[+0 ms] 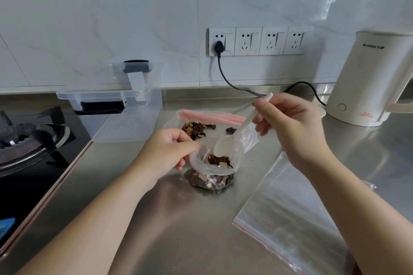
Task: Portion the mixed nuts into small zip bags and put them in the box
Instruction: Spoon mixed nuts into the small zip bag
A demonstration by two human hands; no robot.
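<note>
A small clear zip bag (211, 177) stands on the steel counter, partly filled with mixed nuts. My left hand (166, 149) pinches its left rim and holds the mouth open. My right hand (288, 123) grips the handle of a white plastic spoon (225, 145), whose bowl hangs over the bag's mouth. Behind it lies a larger bag with a pink zip strip (214, 118), with mixed nuts (196, 128) spread inside. The clear plastic box (125, 123) stands open at the back left, its lid leaning behind it.
Empty zip bags with red seal lines (288, 214) lie at the right front. A cream electric kettle (371, 78) stands at the back right, its black cord running to the wall sockets (259, 41). A gas hob (29, 140) sits left of the counter edge.
</note>
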